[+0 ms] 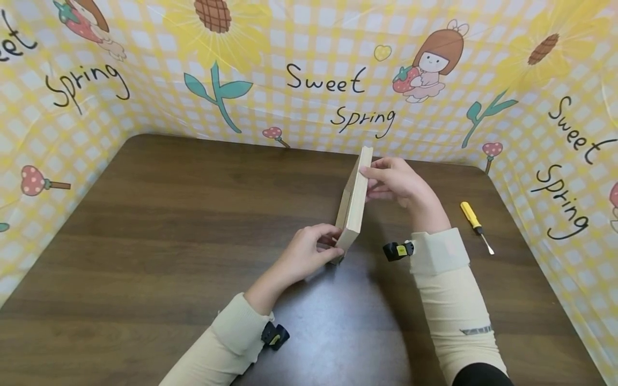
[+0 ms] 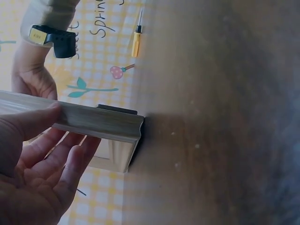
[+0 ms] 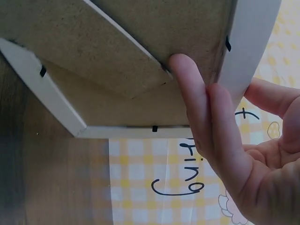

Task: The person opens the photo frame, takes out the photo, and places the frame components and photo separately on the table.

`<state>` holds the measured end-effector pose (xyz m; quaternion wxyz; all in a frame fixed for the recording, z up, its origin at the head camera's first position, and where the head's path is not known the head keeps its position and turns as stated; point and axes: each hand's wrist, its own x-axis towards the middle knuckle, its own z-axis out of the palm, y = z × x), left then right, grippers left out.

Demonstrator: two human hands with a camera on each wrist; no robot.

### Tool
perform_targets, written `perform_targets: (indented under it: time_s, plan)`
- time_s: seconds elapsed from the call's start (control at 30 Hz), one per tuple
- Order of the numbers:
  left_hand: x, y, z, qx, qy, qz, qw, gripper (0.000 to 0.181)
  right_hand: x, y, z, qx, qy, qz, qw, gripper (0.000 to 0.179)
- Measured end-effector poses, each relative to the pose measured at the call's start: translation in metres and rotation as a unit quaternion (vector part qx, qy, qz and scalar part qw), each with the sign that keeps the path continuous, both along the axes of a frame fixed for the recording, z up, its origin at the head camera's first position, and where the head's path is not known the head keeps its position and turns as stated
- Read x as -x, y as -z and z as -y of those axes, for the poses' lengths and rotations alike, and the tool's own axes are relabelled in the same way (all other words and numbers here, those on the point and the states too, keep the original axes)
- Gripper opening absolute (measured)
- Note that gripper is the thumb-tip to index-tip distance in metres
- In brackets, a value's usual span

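Note:
A pale wooden picture frame (image 1: 357, 198) stands on edge on the table, seen nearly side-on in the head view. My left hand (image 1: 309, 252) grips its near side, thumb on the outer edge and fingers on the front side. At the far side my right hand (image 1: 398, 179) holds the frame, thumb on the edge. The right wrist view shows fingers (image 3: 192, 98) of that hand against the brown backing board (image 3: 197, 23). A stand flap (image 3: 89, 51) lies over the board, and small black tabs (image 3: 155, 128) stick out along the rim. The front is mostly hidden.
A screwdriver (image 1: 473, 222) with a yellow handle lies on the right of the dark wooden table (image 1: 193, 214). Yellow checked cloth (image 1: 309, 112) with printed flowers and words hangs around the back and sides.

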<state>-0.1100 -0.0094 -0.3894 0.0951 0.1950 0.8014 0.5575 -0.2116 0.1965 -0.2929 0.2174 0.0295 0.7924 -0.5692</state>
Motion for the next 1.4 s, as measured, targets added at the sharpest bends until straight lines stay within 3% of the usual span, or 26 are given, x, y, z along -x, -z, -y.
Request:
perform_targets:
  time_s: [0.3,0.8,1.3,1.4]
  plan:
    - [0.002,-0.004,0.003,0.022,0.014,-0.018,0.9995,0.03,-0.001,0.009,-0.011,0.03,-0.006,-0.003,0.9995,0.054]
    - [0.0,-0.013,0.002,0.114,0.005,-0.058,0.9917,0.028,-0.007,0.023,-0.027,0.106,-0.014,0.013,0.9942,0.052]
    - [-0.002,-0.016,0.0,0.197,0.008,-0.117,0.9733,0.025,-0.012,0.045,-0.043,0.18,-0.009,0.036,0.983,0.021]
    - [-0.002,-0.017,-0.003,0.219,0.012,-0.12,0.9683,0.027,-0.013,0.049,-0.045,0.186,-0.007,0.037,0.9819,0.022]
